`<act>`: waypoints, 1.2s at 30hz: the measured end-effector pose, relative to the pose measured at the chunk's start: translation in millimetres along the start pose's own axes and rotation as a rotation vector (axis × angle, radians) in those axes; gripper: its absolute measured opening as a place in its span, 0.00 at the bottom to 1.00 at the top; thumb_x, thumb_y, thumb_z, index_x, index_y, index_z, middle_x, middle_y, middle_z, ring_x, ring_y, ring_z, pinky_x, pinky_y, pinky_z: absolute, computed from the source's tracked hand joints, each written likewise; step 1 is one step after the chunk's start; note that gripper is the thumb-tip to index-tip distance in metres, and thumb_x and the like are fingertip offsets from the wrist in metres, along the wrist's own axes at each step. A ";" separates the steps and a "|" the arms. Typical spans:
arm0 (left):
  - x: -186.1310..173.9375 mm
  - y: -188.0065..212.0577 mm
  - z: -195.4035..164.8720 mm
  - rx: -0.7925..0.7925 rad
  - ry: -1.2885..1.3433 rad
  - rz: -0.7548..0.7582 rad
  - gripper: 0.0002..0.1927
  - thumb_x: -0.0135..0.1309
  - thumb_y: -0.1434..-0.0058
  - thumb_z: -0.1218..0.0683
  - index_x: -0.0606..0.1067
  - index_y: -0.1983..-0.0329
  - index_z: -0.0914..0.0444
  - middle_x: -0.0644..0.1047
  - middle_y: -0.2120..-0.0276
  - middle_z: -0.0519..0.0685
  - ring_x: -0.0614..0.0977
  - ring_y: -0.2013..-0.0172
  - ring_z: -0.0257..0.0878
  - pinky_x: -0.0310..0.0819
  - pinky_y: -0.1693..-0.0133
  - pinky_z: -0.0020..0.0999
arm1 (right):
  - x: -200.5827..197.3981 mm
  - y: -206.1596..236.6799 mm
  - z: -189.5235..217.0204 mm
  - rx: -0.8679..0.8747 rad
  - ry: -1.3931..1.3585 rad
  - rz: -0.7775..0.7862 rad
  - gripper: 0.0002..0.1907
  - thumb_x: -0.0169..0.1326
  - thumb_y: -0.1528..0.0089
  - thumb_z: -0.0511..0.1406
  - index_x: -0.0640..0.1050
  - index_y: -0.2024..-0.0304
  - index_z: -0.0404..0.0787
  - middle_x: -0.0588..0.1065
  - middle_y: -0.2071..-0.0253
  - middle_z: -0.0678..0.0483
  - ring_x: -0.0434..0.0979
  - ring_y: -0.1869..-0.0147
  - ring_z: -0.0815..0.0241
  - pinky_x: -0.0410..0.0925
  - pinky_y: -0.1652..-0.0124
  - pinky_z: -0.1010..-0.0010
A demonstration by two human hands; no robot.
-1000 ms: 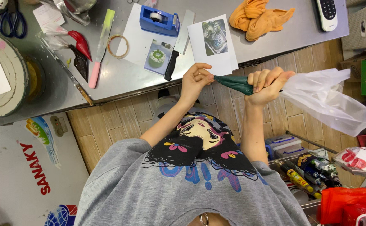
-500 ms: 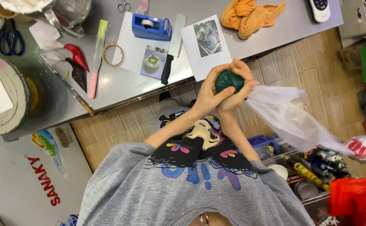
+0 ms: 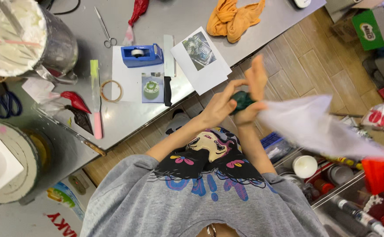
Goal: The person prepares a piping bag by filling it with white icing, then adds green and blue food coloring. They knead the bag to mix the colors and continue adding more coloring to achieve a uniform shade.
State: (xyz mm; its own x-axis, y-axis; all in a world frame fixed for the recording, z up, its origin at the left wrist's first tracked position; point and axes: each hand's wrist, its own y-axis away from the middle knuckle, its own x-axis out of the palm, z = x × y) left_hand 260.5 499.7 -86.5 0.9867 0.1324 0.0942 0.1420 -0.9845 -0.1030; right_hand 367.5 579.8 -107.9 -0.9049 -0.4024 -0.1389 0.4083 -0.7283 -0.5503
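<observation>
Steel worktable [image 3: 156, 114] is filling the upper left of the view, w/ a big metal mixing bowl [image 3: 47, 44] of white cream sitting at its far corner. Clear plastic piping bag [image 3: 306, 127] is trailing out to the right over the wood floor, blurred, its dark green filled end [image 3: 243, 100] sitting betw. both hands, off the table edge. Orange cloth [image 3: 233, 17] is lying bunched near the table's far edge. Printed photo sheet [image 3: 200, 59] is overhanging the edge just beside the hands. Blue tape dispenser [image 3: 141, 55] is standing on a white sheet. Left hand [image 3: 220, 105] is gripping the green end w/ fingers curled round it. Right hand [image 3: 253, 94] is pressing against the same end, fingers stretched up, not clenched. Scissors [image 3: 104, 28] are lying well apart from the hands.
</observation>
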 end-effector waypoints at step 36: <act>190.9 -22.8 -20.0 0.238 0.195 0.806 0.49 0.62 0.34 0.52 0.46 0.20 0.62 0.59 0.26 0.63 0.73 0.31 0.47 0.69 0.35 0.38 | -176.3 92.1 70.4 -0.254 -0.593 -1.012 0.36 0.29 0.25 0.54 0.48 0.20 0.45 0.56 0.20 0.49 0.66 0.26 0.49 0.61 0.28 0.56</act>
State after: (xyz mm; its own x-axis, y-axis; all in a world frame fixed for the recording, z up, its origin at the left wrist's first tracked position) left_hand 444.0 545.1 -46.3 0.7657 -0.6395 0.0692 -0.5613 -0.7168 -0.4138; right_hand 573.2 544.6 -76.1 -0.5783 0.0480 0.8144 -0.5520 -0.7581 -0.3472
